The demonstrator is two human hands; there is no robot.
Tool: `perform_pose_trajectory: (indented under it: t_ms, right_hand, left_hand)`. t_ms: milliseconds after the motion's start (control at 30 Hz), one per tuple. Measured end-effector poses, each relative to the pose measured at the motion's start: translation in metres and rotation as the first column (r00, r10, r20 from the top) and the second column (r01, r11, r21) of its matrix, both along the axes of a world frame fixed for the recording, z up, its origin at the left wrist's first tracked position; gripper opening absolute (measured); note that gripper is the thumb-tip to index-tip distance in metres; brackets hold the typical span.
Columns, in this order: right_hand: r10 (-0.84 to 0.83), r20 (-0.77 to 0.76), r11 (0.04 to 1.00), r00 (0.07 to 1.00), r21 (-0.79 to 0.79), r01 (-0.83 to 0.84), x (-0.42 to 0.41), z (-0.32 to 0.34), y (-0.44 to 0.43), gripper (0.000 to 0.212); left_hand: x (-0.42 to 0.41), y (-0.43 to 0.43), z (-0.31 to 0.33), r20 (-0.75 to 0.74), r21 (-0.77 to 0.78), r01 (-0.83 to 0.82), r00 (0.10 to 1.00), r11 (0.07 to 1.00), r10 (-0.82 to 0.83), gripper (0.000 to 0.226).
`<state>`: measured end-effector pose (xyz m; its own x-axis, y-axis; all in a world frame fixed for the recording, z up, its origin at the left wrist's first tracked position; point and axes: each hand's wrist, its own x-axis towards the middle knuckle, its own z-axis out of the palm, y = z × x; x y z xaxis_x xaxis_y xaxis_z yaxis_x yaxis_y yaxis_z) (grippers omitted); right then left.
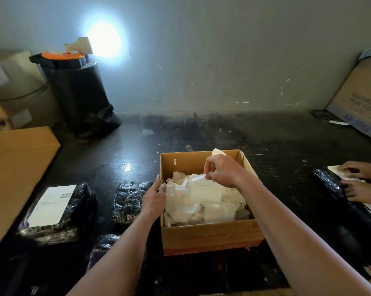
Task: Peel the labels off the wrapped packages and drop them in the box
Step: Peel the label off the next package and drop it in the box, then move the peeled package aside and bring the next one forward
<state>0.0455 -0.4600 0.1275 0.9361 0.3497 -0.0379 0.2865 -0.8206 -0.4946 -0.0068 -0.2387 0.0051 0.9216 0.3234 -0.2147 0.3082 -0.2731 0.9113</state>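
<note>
Hovering over the open cardboard box (210, 236), the right hand (220, 170) pinches a peeled label (196, 178) between thumb and fingertips, its free end trailing down and to the left onto the heap of discarded labels (203, 204) already filling the box. The left hand (155, 198) curls over the box's left wall, gripping the rim as if to steady it. The drop turns on one thing: the label hangs directly above the box's interior, so letting go should land it on the heap, though sticky backing may cling to the fingers and need a flick or a wipe against the pile. The next labelled package (54, 210) lies on the dark floor well to the left of the box, its white label (52, 205) facing up with its long axis running away from the person; the left hand is clearly the nearer one to reach it. A smaller wrapped package (129, 199) sits just beside the left hand, no label visible on it. At the right edge, another person's hands (359, 182) work on a separate package
</note>
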Motion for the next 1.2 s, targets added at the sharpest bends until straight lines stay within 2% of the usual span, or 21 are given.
perform_pose_trajectory:
  t_ms: [167,300,567,700,867,1033,1200]
  right_hand:
    - [-0.008,0.055,0.999,0.998,-0.051,0.01,0.005,-0.004,0.006,0.022]
    - [0.013,0.091,0.997,0.996,-0.08,-0.005,0.008,-0.009,0.008,0.015]
    - [-0.007,0.271,0.995,0.963,-0.098,0.035,0.018,-0.001,0.016,0.013]
    - [0.002,0.294,0.995,0.956,-0.091,0.026,0.019,0.004,0.027,0.017]
    - [0.014,0.277,0.997,0.961,-0.072,0.006,0.015,0.007,0.056,0.018]
    - [0.054,0.185,0.998,0.981,-0.021,-0.051,0.005,0.006,0.107,0.017]
    - [0.092,0.038,0.996,0.995,-0.025,-0.091,-0.005,-0.008,0.175,0.023]
  left_hand:
    - [0.003,0.003,-0.005,0.009,-0.021,-0.016,1.0,1.0,0.016,0.048]
    - [0.001,0.0,0.002,0.021,-0.028,-0.027,0.999,0.999,0.027,0.049]
    - [0.001,-0.001,0.003,0.048,0.015,-0.029,0.998,0.999,0.028,0.05]
    - [0.004,0.003,0.004,0.04,0.05,-0.018,0.999,0.999,0.016,0.052]
    - [0.003,0.017,0.015,0.041,0.05,0.024,0.999,0.998,-0.026,0.054]
    - [0.004,0.057,0.023,0.061,0.201,0.012,0.998,0.979,-0.025,0.038]
    - [0.002,0.12,0.014,0.003,0.34,0.012,1.0,0.94,-0.014,0.046]
